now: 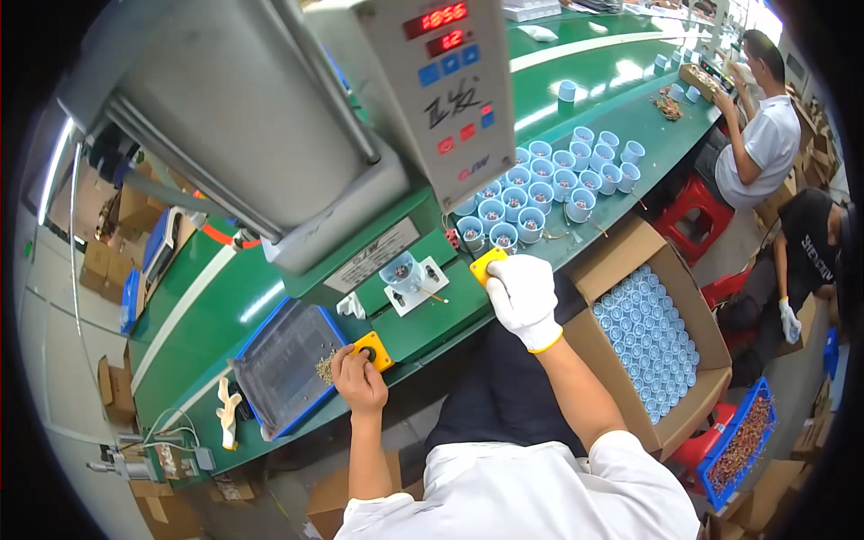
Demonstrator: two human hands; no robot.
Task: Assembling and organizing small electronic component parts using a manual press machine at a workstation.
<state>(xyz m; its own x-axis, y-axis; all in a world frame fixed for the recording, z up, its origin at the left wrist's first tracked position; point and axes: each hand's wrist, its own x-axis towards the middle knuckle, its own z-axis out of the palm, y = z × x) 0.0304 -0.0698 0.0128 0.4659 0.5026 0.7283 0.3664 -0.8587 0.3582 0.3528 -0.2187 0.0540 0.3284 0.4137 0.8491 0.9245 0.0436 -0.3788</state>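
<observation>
My left hand [362, 382], bare, is closed at a yellow button box [381, 345] on the press's left side, its fingers at the black round button. My right hand [524, 304], in a white knitted glove, grips a second yellow button box [486, 263] on the right side and hides its button. Between them, under the green head of the press [360, 256], a light blue plastic cup [401, 272] stands on a white metal fixture [416, 292]. A thin wire end sticks out beside the cup.
Many blue cups [541, 168] with small parts inside crowd the bench to the right. A carton [621, 261] of blue cups stands at my right. A blue-rimmed tray [283, 360] with small brass-coloured parts lies left. Two people sit further right; a blue crate [763, 396] holds small parts.
</observation>
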